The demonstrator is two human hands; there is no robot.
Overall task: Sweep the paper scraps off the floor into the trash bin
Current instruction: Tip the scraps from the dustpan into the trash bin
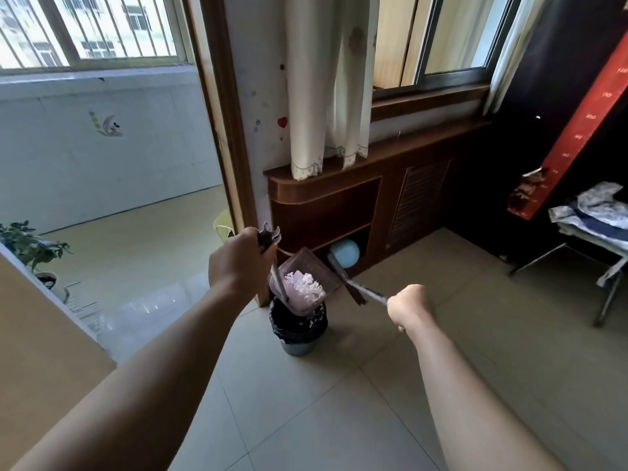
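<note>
We have the white paper scraps (304, 284) heaped in the pan of a mauve dustpan (299, 287), and the pan hangs tilted right over the mouth of the trash bin (299, 329). The bin is a small grey bucket lined with a black bag, standing on the pale tiled floor (339, 402) beside the wooden door frame (231, 147). A few white flecks show on the bag's rim.

Our left hand (238, 263) is clamped tight around the top of the dustpan's long upright handle, fingers wrapped fully round it. Our right hand (409, 305) is a closed fist on the handle of the broom (353, 287), which angles up and away to the left, its dark head just beside the dustpan's right edge; we cannot tell whether they touch.

Behind the bin stands a dark wooden cabinet (356, 198) with an open shelf, and a light blue ball (345, 253) sits in its lower compartment. A cream curtain (326, 79) hangs down to the cabinet top. At the far right a folding stand (594, 253) carries folded cloth, and at the far left a potted plant (30, 246) sits on the balcony floor.
</note>
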